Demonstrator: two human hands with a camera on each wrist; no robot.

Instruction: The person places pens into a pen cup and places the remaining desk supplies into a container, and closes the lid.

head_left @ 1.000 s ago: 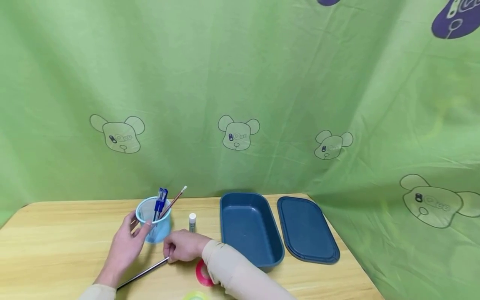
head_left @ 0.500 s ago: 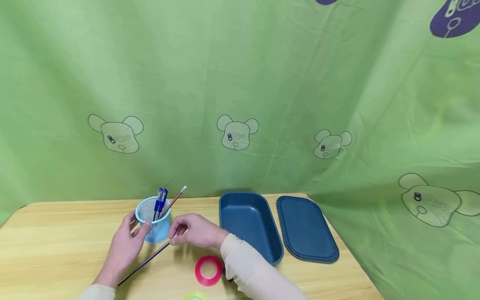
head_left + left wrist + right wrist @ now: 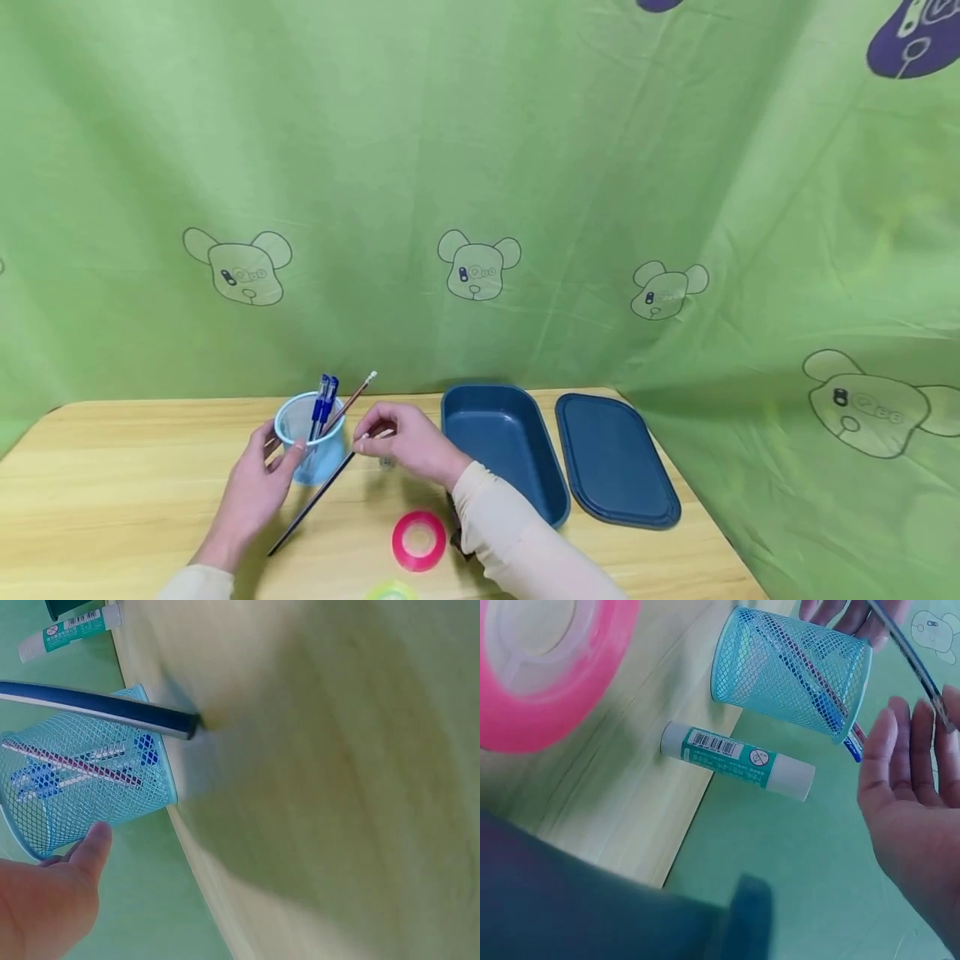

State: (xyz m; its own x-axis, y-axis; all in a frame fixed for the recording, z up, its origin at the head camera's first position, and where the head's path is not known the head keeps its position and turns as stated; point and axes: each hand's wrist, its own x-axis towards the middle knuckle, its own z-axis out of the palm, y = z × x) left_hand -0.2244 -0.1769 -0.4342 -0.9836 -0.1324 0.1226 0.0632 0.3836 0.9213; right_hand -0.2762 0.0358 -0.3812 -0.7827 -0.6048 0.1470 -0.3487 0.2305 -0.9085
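Observation:
A light-blue mesh pen holder (image 3: pixel 324 463) stands upright toward the back of the table, left of centre. Two blue pens (image 3: pixel 325 404) and a reddish pencil (image 3: pixel 351 403) with a white eraser lean inside it. My left hand (image 3: pixel 251 492) holds the holder's left side with thumb and fingers. Right of it, my right hand (image 3: pixel 414 443) pinches the upper end of a dark striped pencil (image 3: pixel 311 505), which slants down and left before the holder. In the left wrist view, the lower end of this dark pencil (image 3: pixel 161 720) hangs above the wood.
A glue stick (image 3: pixel 735 761) stands upright near the holder, mostly behind my right hand in the head view. Pink tape (image 3: pixel 418 542) and yellow tape (image 3: pixel 392 592) lie nearer. To the right are a blue box (image 3: pixel 558 487) and its lid (image 3: pixel 618 458). Green cloth (image 3: pixel 375 167) hangs behind.
My right hand has moved up and away with the dark pencil, lifting it and turning it steeper beside the holder. The pink tape has come fully into view. My left hand stays in place.

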